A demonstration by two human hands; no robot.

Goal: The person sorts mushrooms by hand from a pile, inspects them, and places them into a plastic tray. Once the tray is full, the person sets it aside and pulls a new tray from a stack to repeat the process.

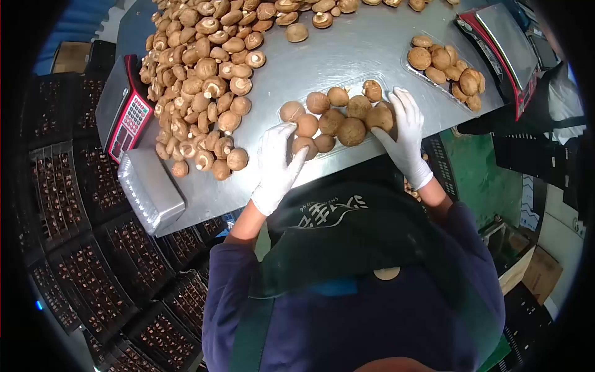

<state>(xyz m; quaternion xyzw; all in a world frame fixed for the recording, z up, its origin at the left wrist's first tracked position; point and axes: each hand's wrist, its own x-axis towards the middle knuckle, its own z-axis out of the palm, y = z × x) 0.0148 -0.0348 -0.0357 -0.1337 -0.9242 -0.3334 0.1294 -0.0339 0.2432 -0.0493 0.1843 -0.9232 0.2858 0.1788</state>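
A clear plastic tray [365,150] of brown shiitake mushrooms [332,122] sits near the table's front edge. My left hand [273,164], in a white glove, is at the tray's left end, thumb and fingers closed around a mushroom [304,147]. At the right end, my right hand [406,136], gloved too, has thumb and fingers on either side of a large mushroom [379,119]. Parts of both outer mushrooms are hidden by my fingers. Between my hands, several mushrooms lie cap up, close together.
A large heap of mushrooms [204,80] covers the metal table's [273,80] left and back. A filled tray of mushrooms [446,65] stands right. Red-edged scales flank the table, one left [130,118], one right [502,49]. Stacked clear trays [152,192] sit front left; black crates [87,235] stand beyond.
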